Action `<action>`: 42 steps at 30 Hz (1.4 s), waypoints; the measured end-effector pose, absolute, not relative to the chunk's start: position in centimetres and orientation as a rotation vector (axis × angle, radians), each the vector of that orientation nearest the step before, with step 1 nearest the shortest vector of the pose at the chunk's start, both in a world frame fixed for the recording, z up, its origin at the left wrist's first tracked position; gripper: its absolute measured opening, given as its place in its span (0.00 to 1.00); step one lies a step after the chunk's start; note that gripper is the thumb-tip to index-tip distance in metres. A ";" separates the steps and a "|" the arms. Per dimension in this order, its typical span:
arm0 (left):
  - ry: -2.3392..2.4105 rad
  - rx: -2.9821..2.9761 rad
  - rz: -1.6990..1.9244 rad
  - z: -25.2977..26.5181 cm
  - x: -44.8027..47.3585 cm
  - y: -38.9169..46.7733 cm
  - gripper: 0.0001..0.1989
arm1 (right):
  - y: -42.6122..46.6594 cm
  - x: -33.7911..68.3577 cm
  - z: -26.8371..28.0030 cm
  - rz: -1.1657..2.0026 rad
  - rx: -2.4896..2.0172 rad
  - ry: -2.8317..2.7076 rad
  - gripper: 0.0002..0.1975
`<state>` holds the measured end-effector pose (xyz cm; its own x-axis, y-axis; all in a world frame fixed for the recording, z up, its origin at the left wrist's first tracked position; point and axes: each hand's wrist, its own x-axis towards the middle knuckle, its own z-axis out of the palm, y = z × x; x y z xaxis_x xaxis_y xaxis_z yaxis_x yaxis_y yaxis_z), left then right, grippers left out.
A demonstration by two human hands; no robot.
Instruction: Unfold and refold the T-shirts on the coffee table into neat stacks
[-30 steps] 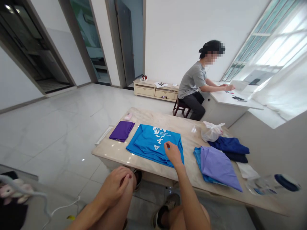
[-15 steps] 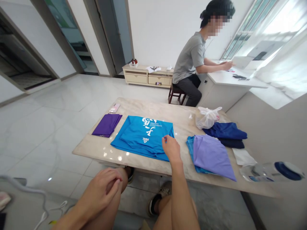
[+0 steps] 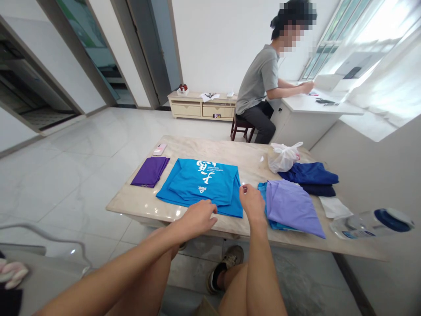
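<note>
A bright blue T-shirt (image 3: 210, 184) with white printing lies folded on the marble-look table (image 3: 250, 153). My left hand (image 3: 201, 217) reaches over its near edge, fingers loosely bent and apart, holding nothing I can see. At the shirt's right side is my right hand (image 3: 253, 202), its fingers curled loosely, with nothing visible in them; whether the fingertips touch the cloth I cannot tell. A folded purple cloth (image 3: 150, 171) rests to the left. Right of my right hand lies a lavender garment (image 3: 292, 206) on top of a blue one (image 3: 274, 223).
A white plastic bag (image 3: 283, 158), dark blue folded clothes (image 3: 309, 175), white paper (image 3: 334, 207) and a clear bottle (image 3: 371, 224) occupy the table's right end. A pink phone (image 3: 160, 149) sits at the far left corner. Beyond, a person (image 3: 259, 79) sits at a white desk (image 3: 315, 105).
My left hand has moved from my knee forward and right to the shirt's near edge. My right hand has shifted right, from over the shirt to its right side.
</note>
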<state>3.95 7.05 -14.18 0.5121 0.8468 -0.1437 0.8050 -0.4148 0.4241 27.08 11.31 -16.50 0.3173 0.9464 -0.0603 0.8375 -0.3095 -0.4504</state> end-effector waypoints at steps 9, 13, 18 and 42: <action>1.620 2.081 -0.070 -23.7 17.1 14.2 0.37 | 12.0 27.9 -16.7 0.449 -2.407 -1.508 0.18; 1.672 2.108 -0.102 -25.1 18.3 14.0 0.37 | 12.1 29.2 -17.1 0.465 -2.483 -1.444 0.18; 1.649 2.067 -0.102 -25.0 16.9 15.6 0.18 | 12.1 29.9 -18.2 0.427 -2.522 -1.477 0.18; 1.229 1.749 -0.041 -21.0 9.2 12.3 0.08 | 19.6 28.6 -26.7 0.927 -2.123 -0.745 0.13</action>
<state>9.23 12.27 -21.00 0.4911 0.7067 -0.5093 0.7393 -0.0290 0.6727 28.56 19.58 -26.67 0.5798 0.7177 -0.3855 0.2221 -0.5945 -0.7728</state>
